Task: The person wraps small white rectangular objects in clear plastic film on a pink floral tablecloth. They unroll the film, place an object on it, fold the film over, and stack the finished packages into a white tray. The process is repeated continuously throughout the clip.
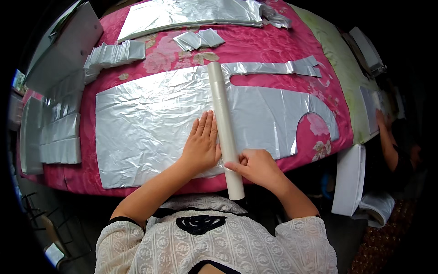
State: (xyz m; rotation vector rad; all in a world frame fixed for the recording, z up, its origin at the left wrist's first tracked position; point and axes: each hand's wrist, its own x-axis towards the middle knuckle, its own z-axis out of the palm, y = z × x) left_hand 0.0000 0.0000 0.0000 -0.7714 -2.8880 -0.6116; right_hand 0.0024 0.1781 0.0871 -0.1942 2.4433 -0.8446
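A shiny silvery-white plastic apron lies spread flat, its strap and curved cut-outs toward the right. Across it, running from far to near, rests a long pale tube; its near end sticks out past the table edge. My left hand lies flat on the plastic just left of the tube, fingers stretched out and pointing away from me. Near the tube's close end, my right hand is closed at its right side, thumb over the tube and fingers curled.
A pink flowered cloth covers the table. At the back lie a thick stack of plastic sheets and small folded packets. More packets and white boxes stand left. Another person's arm shows at the right.
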